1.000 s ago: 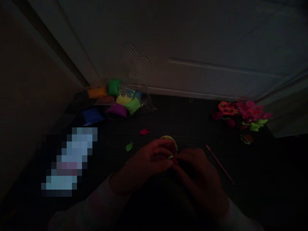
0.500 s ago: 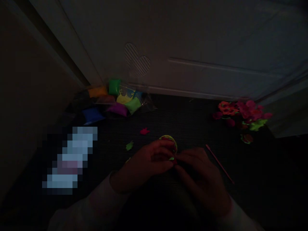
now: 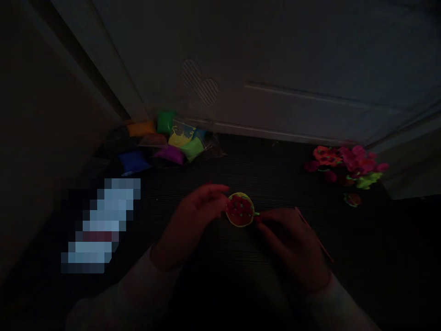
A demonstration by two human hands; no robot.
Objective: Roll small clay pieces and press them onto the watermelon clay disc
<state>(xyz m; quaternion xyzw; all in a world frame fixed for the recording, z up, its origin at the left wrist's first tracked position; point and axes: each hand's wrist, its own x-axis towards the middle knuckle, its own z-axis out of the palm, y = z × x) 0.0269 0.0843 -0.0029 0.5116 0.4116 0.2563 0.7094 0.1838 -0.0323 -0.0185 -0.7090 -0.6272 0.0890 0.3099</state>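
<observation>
In the dim head view, a small round piece with a yellow rim and red filling dotted with green [image 3: 240, 219] lies on the dark table. My left hand [image 3: 191, 218] is at its left side, fingers apart, the tips at or touching the rim. At the right rim, my right hand [image 3: 292, 243] pinches a tiny light-green bit of clay [image 3: 257, 214] between thumb and forefinger. Just beyond that hand lies a thin pink stick tool [image 3: 324, 248], partly hidden by it.
Soft-clay packets, among them a blue one [image 3: 133, 162] and a purple one [image 3: 170, 154], sit at the back left. Pink and orange clay flowers [image 3: 356, 158] are at the back right, a small round clay piece [image 3: 353, 199] nearby. A bright blurred-out rectangle [image 3: 99, 225] lies at left.
My hands have moved apart, uncovering the round piece. The left hand shifted left over the loose clay scraps; the right now holds the light-green bit at the right rim.
</observation>
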